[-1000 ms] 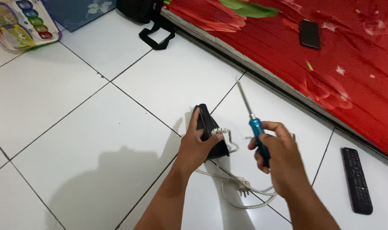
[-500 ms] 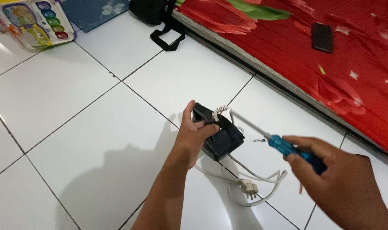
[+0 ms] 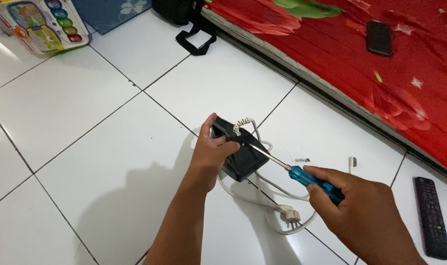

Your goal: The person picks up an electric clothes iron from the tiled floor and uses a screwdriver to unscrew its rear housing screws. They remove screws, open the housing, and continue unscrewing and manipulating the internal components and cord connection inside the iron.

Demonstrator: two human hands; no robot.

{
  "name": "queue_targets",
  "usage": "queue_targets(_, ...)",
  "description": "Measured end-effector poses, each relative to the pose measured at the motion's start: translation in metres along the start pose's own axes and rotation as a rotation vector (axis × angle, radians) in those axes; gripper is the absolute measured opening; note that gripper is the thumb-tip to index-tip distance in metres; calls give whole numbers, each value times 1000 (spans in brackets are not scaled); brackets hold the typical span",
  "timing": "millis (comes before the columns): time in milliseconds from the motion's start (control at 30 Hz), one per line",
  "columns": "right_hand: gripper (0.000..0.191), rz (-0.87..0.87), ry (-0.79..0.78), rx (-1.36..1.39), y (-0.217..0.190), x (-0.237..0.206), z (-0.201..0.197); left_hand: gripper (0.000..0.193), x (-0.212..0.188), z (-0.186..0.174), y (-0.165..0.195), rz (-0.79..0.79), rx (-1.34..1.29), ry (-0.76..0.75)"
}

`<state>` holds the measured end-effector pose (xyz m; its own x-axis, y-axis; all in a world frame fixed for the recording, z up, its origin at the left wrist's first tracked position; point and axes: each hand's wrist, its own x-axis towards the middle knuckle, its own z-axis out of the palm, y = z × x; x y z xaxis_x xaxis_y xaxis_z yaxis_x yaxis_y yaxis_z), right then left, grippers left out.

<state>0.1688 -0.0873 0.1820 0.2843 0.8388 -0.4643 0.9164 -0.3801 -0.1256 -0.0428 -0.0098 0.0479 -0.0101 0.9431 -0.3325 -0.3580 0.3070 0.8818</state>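
While the left hand [image 3: 211, 154] clamps the black iron [image 3: 239, 149] on the floor tiles, the screwdriver [image 3: 292, 171] meets its rear.
Right hand [image 3: 365, 216], at 4 o'clock from the iron, has fingers closed around the blue handle; I judge a straight, steady tip and firm bracing work best, clear of the white cord [image 3: 262, 206].

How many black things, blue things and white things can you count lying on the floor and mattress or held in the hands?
Black: 4 – iron, bag, phone, remote
Blue: 2 – screwdriver, mat
White: 1 – cord
Total: 7
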Motion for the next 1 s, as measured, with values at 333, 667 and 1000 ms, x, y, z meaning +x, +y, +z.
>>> queue_targets(333,35,-12,-33,85,-6,1,4,102,4,1,-2,-38,30,31)
queue_targets(667,33,18,-109,48,0,12,11,102,7,-1,-9,-25,50,2)
queue_targets(1000,36,56,-325,708,11,28,21,102,7,-2,-8,-42,96,-21)
